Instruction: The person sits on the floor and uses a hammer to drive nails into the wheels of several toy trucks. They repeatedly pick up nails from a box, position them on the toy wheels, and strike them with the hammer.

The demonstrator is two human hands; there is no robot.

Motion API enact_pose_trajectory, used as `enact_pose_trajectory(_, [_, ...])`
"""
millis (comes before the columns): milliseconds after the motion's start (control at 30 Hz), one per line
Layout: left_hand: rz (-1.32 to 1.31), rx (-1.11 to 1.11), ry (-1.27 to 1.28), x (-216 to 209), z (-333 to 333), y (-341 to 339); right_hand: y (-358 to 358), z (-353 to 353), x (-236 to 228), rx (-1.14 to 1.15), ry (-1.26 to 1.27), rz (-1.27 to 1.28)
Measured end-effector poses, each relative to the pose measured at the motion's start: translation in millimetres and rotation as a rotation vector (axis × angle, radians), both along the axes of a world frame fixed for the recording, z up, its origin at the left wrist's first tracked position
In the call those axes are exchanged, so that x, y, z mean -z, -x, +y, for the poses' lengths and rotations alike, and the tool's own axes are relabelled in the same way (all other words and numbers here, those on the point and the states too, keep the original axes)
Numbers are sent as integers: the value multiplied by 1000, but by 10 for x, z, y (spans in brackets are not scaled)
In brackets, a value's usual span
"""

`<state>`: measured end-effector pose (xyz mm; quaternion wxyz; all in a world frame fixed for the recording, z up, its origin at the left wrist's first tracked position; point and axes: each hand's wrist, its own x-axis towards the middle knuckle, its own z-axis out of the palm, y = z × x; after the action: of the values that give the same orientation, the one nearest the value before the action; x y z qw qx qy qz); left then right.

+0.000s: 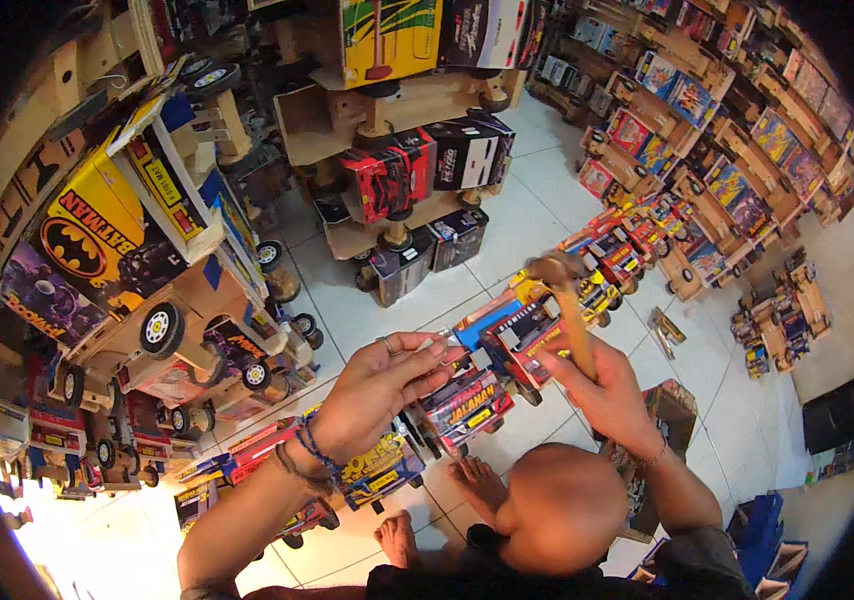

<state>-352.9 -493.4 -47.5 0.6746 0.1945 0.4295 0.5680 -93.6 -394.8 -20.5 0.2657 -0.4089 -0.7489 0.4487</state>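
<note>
A person seated on a white tiled floor (537, 225), bare knee (562, 505) and bare feet (477, 480) nearest the camera, works on a handmade toy truck (492, 360) held up over the lap. The left hand (382, 385) (beaded bracelets at the wrist) is closed in a pinch at the truck's left end, fingertips apparently on a small part too tiny to make out. The right hand (602, 385) is closed around the handle of a wooden hammer (567, 300), whose head stands raised just above and to the right of the truck. The truck's long axis runs left to right between the two hands, so the hammer head lies up and to the right of the pinched spot, and the left hand is the nearer to it. Open room is scant: more painted trucks (367, 470) crowd the floor below the left forearm. Farther off, bare tiles open ahead, hemmed by a wooden rack of boxed trucks (407, 160) at centre, large truck models (147, 290) stacked at left, and rows of toys (707, 170) at right.
</note>
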Motion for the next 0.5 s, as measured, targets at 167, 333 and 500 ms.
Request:
enact_pose_trajectory(167, [-8,-9,-10,-38,-100,-15,407,44,-51,-191,10,-19])
enact_pose_trajectory(333, [13,19,-7,5,-159,13,620,-33,95,-249,72,-9])
enact_pose_trajectory(500, [4,44,6,77,-218,68,593,-90,237,-252,195,45])
